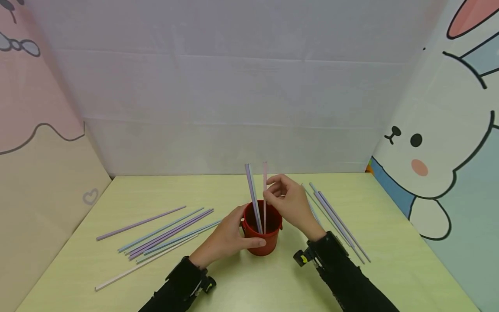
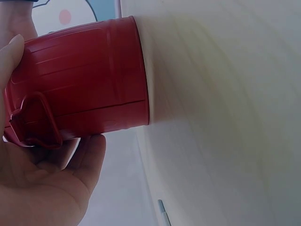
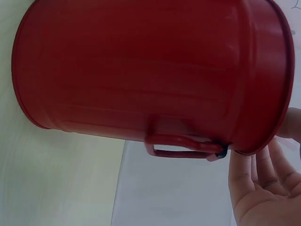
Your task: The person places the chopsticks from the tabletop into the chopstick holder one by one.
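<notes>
A small red metal bucket (image 1: pixel 269 242) with side handles stands upright on the table. My left hand (image 1: pixel 231 236) holds it round its left side, thumb across the front; in the left wrist view the fingers (image 2: pixel 91 160) reach behind the bucket (image 2: pixel 89 75). Just above the rim, my right hand (image 1: pixel 286 199) pinches a pink stick (image 1: pixel 265 182) whose lower end is inside the bucket. Purple and pale blue sticks (image 1: pixel 252 190) lean in it beside the pink one. In the right wrist view the right hand (image 3: pixel 268 188) is at the rim, its fingertips partly hidden.
On the left of the table lies a loose spread of purple, blue and whitish sticks (image 1: pixel 171 234). More purple and blue sticks (image 1: pixel 339 216) lie to the right, partly behind the right forearm. A pale curtain-like wall (image 1: pixel 234 147) rises behind the table (image 1: pixel 241 290).
</notes>
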{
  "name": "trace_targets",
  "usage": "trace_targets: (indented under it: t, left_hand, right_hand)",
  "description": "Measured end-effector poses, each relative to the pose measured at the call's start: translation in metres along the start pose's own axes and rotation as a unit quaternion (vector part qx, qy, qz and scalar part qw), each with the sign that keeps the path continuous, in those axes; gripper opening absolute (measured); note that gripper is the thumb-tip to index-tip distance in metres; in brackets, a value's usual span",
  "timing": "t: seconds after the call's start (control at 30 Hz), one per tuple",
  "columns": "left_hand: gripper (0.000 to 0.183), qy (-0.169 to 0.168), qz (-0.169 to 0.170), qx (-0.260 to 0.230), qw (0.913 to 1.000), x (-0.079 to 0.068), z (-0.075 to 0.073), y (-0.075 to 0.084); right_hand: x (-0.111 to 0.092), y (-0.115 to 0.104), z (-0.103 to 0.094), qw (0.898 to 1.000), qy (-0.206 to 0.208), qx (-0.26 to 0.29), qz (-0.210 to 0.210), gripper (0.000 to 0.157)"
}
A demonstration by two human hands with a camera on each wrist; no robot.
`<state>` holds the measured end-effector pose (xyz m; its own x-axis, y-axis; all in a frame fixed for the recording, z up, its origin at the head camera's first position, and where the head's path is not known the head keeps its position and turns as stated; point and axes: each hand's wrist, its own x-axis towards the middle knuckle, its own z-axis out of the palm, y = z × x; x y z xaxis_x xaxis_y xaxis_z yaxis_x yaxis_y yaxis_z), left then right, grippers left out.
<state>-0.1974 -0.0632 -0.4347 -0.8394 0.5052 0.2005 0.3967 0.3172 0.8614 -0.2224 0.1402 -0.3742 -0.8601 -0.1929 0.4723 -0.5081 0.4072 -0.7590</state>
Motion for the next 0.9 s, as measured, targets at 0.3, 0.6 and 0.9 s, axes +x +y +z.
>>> trace_targets:
  t: [0.3, 0.6, 0.9]
  left_hand:
    - [0.080, -0.002, 0.003, -0.024, 0.9997, -0.007, -0.006, 0.031]
    - [0.077, 0.000, 0.023, -0.024, 0.9994, -0.008, -0.008, 0.034]
    - [0.078, 0.002, 0.009, -0.017, 0.9998, -0.009, -0.008, 0.035]
  right_hand:
    - [0.000, 0.002, 0.000, 1.000, -0.001, -0.015, -0.003, 0.023]
    - [-0.001, 0.007, -0.013, 1.000, 0.018, -0.013, -0.002, 0.020]
    - [-0.001, 0.022, -0.042, 0.990, 0.025, -0.136, -0.023, 0.015]
